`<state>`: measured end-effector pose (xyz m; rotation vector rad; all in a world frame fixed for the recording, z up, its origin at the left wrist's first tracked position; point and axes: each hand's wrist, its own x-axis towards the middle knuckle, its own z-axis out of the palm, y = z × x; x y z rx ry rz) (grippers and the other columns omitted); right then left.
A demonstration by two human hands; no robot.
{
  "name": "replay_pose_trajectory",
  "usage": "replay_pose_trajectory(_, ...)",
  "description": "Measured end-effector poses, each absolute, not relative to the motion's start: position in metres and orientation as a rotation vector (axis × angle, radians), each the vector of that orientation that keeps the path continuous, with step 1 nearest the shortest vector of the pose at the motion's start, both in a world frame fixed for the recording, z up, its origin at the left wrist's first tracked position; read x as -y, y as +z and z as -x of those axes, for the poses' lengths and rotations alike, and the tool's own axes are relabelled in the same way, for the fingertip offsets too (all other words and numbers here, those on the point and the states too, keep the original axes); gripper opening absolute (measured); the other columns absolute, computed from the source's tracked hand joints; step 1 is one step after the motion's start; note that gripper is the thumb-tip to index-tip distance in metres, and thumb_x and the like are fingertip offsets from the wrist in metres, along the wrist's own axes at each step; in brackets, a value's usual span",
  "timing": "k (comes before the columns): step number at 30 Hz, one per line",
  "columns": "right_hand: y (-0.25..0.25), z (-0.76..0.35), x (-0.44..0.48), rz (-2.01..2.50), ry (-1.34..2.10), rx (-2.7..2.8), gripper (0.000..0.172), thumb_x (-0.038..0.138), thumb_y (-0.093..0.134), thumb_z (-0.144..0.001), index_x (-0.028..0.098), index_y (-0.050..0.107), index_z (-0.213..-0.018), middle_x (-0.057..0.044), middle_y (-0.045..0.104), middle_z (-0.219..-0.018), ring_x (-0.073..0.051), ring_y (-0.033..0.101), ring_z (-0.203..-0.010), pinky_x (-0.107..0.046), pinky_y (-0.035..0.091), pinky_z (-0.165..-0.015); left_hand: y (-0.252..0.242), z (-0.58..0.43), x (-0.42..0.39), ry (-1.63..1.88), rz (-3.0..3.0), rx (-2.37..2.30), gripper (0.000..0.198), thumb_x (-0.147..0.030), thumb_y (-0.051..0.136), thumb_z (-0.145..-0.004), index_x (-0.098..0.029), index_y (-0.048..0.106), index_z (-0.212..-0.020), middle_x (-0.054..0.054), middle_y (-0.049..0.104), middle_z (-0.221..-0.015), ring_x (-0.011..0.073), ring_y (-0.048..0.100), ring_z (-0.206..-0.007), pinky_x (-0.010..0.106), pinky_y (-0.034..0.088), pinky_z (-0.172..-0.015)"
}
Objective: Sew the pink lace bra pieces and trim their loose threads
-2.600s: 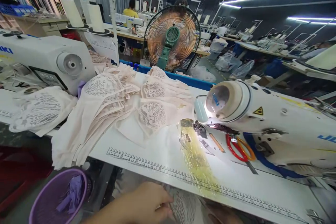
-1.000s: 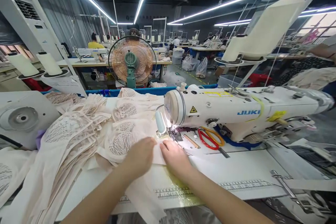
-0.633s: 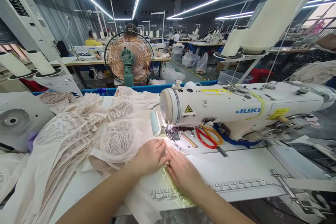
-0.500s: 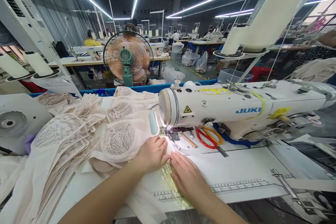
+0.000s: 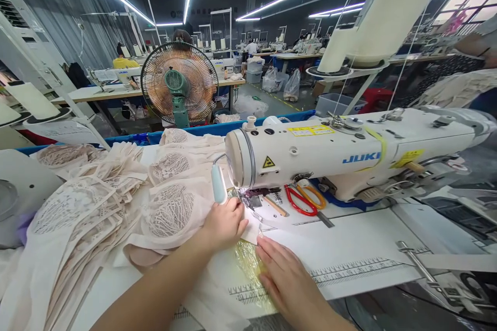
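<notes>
My left hand (image 5: 224, 223) is closed on a beige lace bra (image 5: 171, 212), its curled fingers close to the needle area of a white JUKI sewing machine (image 5: 322, 158). A pale strip of the bra's fabric (image 5: 250, 228) runs from under that hand toward my right hand (image 5: 285, 271). The right hand lies nearly flat, fingers stretched out and fingertips touching the fabric's edge. Crinkled yellowish film (image 5: 248, 261) covers the table between the hands. The needle and the fabric under the left fingers are hidden.
Red-handled scissors (image 5: 301, 200) and a yellow-orange handle lie under the machine arm, near a small wooden stick (image 5: 275, 206). Stacked bra pieces (image 5: 73, 217) spread on the left. A printed ruler (image 5: 357, 271) runs along the front. A large fan (image 5: 179, 83) stands beyond the table.
My hands have moved slightly apart, exposing more fabric between them. The right hand is a little lower. The whole view has shifted, so the machine appears farther left.
</notes>
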<state>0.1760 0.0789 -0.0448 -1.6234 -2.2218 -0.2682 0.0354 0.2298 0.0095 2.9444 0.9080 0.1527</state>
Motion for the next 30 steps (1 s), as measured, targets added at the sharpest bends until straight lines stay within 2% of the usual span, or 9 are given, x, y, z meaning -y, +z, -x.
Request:
replay_pose_trajectory(10, -0.047, -0.173, -0.080, 1.608, -0.246, 2.162, 0.037, 0.018, 0.046, -0.083, 0.014, 0.054, -0.120, -0.013, 0.056, -0.128, -0.027, 0.052, -0.117, -0.044, 0.049, -0.091, 0.003, -0.028, -0.229, 0.217, -2.973, -0.773, 0.033, -0.031, 0.044, -0.088, -0.015, 0.049, -0.117, 0.010, 0.055, -0.117, 0.0251, 0.050, -0.105, 0.038, 0.043, -0.087)
replay_pose_trajectory(24, -0.045, -0.171, -0.082, 1.639, -0.224, 2.147, 0.038, 0.018, 0.047, -0.083, 0.014, 0.054, -0.119, -0.013, 0.056, -0.128, -0.027, 0.051, -0.118, -0.045, 0.047, -0.092, 0.006, -0.029, -0.236, 0.153, -2.993, -0.746, 0.033, -0.030, 0.045, -0.087, -0.016, 0.051, -0.116, 0.012, 0.056, -0.118, 0.0258, 0.052, -0.105, 0.039, 0.046, -0.085)
replay_pose_trajectory(30, -0.044, -0.164, -0.093, 1.681, -0.180, 2.071, 0.039, 0.018, 0.047, -0.081, 0.014, 0.055, -0.119, -0.013, 0.055, -0.129, -0.027, 0.048, -0.120, -0.046, 0.044, -0.095, 0.006, -0.029, -0.249, 0.148, -3.011, -0.745, 0.035, -0.029, 0.045, -0.087, -0.016, 0.052, -0.119, 0.013, 0.053, -0.127, 0.0268, 0.050, -0.113, 0.042, 0.046, -0.089)
